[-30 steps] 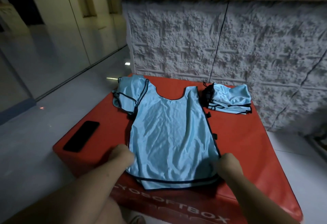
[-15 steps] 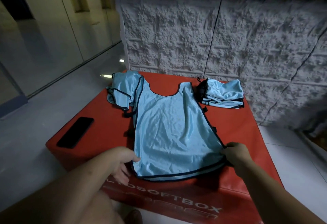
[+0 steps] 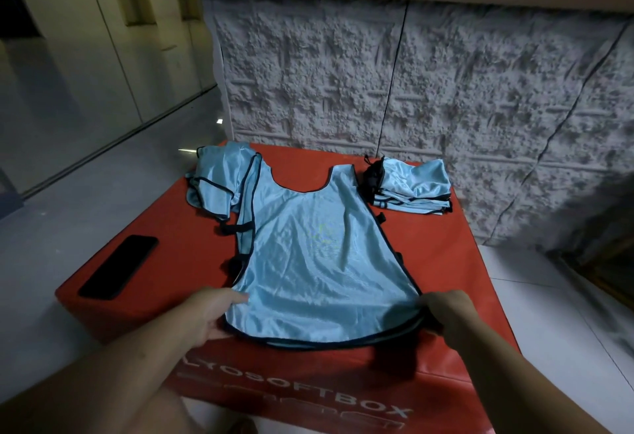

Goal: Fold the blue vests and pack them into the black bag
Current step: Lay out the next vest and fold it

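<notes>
A single wide-angle view is given from the person's head, directed forward and down onto the red padded vinyl box [image 3: 446, 262], seen close; a rough grey textured wall [image 3: 446, 97] is faced, apparently in dim light.

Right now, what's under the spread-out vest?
The spread-out vest lies flat on the red soft box. Its far-left shoulder overlaps an unfolded vest pile. Both hands pinch its near corners. Whatever lies beneath its middle is covered.
</notes>
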### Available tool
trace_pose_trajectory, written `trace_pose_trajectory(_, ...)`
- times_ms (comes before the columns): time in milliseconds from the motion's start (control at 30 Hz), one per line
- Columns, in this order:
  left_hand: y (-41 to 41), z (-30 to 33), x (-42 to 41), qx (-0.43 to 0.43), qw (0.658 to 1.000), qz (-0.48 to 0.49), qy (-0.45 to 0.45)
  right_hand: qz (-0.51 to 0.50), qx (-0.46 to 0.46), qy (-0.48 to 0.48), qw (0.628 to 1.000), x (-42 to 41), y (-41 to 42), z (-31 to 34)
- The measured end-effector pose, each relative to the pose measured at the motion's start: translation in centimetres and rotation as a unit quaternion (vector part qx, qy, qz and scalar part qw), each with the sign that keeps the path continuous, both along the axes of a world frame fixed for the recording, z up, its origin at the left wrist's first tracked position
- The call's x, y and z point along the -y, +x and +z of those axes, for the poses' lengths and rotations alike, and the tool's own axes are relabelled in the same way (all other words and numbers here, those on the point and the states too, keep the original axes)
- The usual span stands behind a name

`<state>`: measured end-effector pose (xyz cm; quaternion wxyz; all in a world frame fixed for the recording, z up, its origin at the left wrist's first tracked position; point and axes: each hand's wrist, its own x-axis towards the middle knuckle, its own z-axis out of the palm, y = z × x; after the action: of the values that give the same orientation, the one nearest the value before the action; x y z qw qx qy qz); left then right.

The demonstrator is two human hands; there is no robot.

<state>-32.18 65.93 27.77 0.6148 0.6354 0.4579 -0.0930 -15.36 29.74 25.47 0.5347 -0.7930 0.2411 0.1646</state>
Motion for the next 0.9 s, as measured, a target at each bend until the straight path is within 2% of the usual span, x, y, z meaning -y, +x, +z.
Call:
trace_pose_trajectory(133,-0.5,0.1,-1.2,0.019,0.999,0.041,0.024,-0.009,-0.003,-0.005,1.0,0.5,-0.5,0.6)
trace_pose_trajectory(400,-0.9,0.6,-0.7,-0.015,0.992,-0.007,0.122,0.036,0.025,-0.035,0.998,0.0,-1.8,0.8)
trace_pose_trajectory(533,-0.7,0.5,-0.5,0.035,0.986,-0.022,0.16,0.077,0.054,-0.062,0.994,-0.5,-1.8,0.4)
trace_pose_trajectory(600,-0.6,0.6,-0.3,0.052,0.989,-0.019,0.138,0.089,0.062,-0.083,0.991,-0.6,-1.8,0.2)
trace_pose_trajectory(900,-1.2,1.1,-0.6,0.05,0.963,-0.123,0.234,0.088,0.103,-0.093,0.986,-0.9,-1.8,0.7)
